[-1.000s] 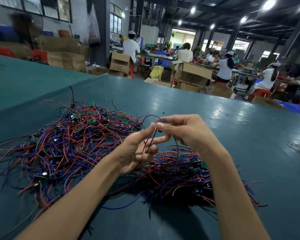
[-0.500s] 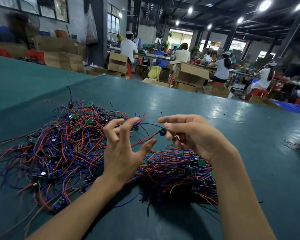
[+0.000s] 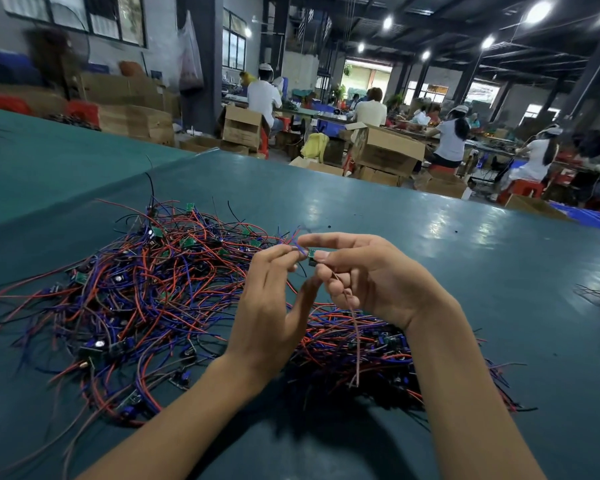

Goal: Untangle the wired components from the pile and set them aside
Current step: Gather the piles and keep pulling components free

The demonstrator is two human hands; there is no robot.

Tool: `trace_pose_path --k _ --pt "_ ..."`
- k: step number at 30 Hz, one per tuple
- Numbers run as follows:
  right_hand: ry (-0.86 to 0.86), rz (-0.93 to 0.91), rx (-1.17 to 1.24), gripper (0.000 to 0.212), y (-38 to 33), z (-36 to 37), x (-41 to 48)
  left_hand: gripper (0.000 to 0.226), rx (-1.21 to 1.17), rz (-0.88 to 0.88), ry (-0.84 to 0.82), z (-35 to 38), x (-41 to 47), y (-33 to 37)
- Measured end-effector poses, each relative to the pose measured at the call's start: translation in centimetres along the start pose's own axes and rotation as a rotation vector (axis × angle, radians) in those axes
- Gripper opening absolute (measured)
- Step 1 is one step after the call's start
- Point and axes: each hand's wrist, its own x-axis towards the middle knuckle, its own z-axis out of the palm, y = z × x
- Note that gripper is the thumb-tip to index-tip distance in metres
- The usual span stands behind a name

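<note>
Glossy teal bench (image 3: 430, 237), brown cardboard boxes (image 3: 385, 150) far behind; above the tangled red-blue wire pile (image 3: 136, 289), right hand (image 3: 368, 278) pinches a small green circuit board (image 3: 312, 254), left hand (image 3: 271, 306) pinches its blue wire (image 3: 300, 250)

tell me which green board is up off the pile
The small green board pinched by the right hand, its wires pinched by the left hand. All the other boards lie down in the tangled pile.

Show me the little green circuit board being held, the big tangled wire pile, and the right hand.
small green circuit board (image 3: 312, 255): head view, its face between the fingertips.
tangled pile of red, blue and black wires (image 3: 146, 292): head view, middle of the heap.
right hand (image 3: 371, 282): head view, the palm.
</note>
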Motion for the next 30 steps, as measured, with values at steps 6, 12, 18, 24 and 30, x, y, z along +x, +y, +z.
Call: trace_pose_path --k 6,12,18,24,30 --pt "-0.088 -0.009 0.083 0.043 0.0 0.1 -0.2 0.036 -0.110 -0.178 -0.048 -0.1 0.2 0.4" --pt "-0.086 -0.008 0.103 0.047 -0.2 -0.1 -0.4 0.042 -0.144 -0.128 0.006 -0.4 0.5 0.5" --pt "-0.057 -0.042 0.090 0.045 -0.2 -0.5 -0.5 0.022 -0.268 -0.113 0.032 -0.3 0.4 0.5" --pt "-0.176 -0.177 0.144 0.046 0.2 -1.9 -1.3 0.033 -0.463 -0.258 -0.035 -0.4 0.4 0.8" --pt "0.012 -0.218 -0.009 0.042 0.3 -1.4 -0.7 0.028 -0.533 -0.307 -0.066 -0.3 0.3 0.9"
